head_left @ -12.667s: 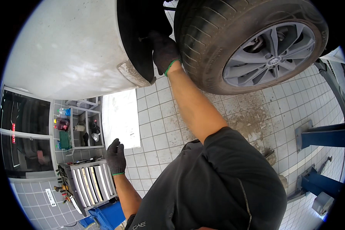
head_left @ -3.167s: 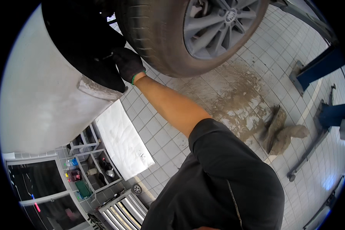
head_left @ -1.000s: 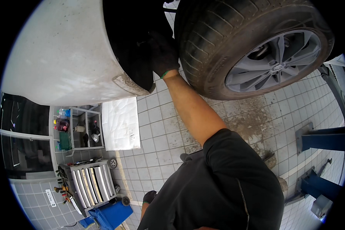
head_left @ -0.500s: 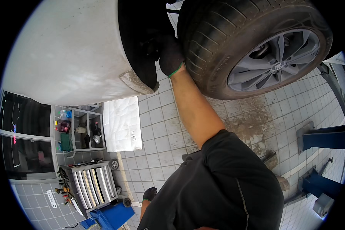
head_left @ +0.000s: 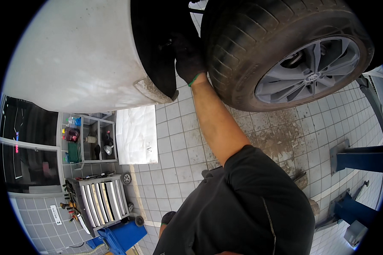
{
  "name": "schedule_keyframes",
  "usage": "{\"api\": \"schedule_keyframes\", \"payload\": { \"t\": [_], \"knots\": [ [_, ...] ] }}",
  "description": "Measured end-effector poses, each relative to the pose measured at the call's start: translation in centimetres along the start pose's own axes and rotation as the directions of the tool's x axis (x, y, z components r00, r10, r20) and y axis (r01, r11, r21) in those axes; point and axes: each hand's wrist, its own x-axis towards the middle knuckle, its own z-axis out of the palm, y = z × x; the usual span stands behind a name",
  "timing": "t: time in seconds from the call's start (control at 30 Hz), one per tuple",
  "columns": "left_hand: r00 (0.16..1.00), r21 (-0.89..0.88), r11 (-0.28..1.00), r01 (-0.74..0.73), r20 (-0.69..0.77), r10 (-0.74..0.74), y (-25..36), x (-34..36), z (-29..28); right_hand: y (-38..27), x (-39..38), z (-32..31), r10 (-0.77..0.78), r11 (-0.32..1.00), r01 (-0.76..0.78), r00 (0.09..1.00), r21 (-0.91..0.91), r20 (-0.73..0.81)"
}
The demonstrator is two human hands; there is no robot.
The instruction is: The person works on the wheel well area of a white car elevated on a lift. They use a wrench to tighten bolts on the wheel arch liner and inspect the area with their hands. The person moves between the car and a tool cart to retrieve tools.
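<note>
My right hand (head_left: pixel 189 61), in a dark glove with a green cuff, reaches up into the wheel arch between the black wheel arch liner (head_left: pixel 155 51) and the tyre (head_left: pixel 238 55). Its fingers look curled at a small shiny piece (head_left: pixel 169 42) too dark to name. Beside my wrist, the tyre sits on a grey multi-spoke alloy rim (head_left: pixel 312 76). A dirty white body panel (head_left: pixel 72 51) fills the upper left, its lower corner scuffed. Low beside my body, my left hand (head_left: pixel 168 217), also dark-gloved, is mostly hidden by my torso; its fingers do not show.
On the left stand a tool cart (head_left: pixel 102 202) on wheels, a blue bin (head_left: pixel 123 233) and a grey shelf (head_left: pixel 98 140) with bottles. A white sheet (head_left: pixel 136 136) lies by the shelf. Blue lift parts (head_left: pixel 361 159) stand at right. Dirt stains the tiled floor (head_left: pixel 281 136).
My right hand has shifted slightly within the wheel arch, and the shiny piece now shows at its fingers. My left hand has drawn further behind my torso. The view has shifted a little.
</note>
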Motion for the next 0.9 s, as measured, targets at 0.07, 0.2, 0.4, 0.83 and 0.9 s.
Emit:
{"api": "schedule_keyframes", "payload": {
  "t": [0.07,0.2,0.4,0.83,0.9],
  "knots": [
    [1.0,-0.022,1.0,0.017,-0.007,-0.017,-0.3,-0.4,0.4,-0.1,0.0,0.5,-0.035,0.995,0.031,0.999,-0.093,-0.034],
    [1.0,-0.031,0.999,0.022,-0.012,-0.023,-0.4,-0.6,1.0,1.3,-0.7,0.9,0.003,0.975,-0.013,0.999,-0.222,-0.045],
    [0.999,0.068,0.997,-0.034,-0.008,0.035,0.1,-1.2,0.8,1.3,0.4,0.0,-0.033,0.85,0.078,0.995,-0.521,0.095],
    [0.996,0.232,0.969,-0.083,-0.001,0.085,-0.5,0.0,0.2,2.1,0.1,-0.1,-0.025,0.991,0.035,0.997,-0.126,0.075],
    [0.995,0.278,0.956,-0.093,-0.005,0.098,-1.0,-0.4,0.5,1.8,-0.3,0.2,0.194,0.911,-0.227,0.973,0.344,0.129]
  ]
}}
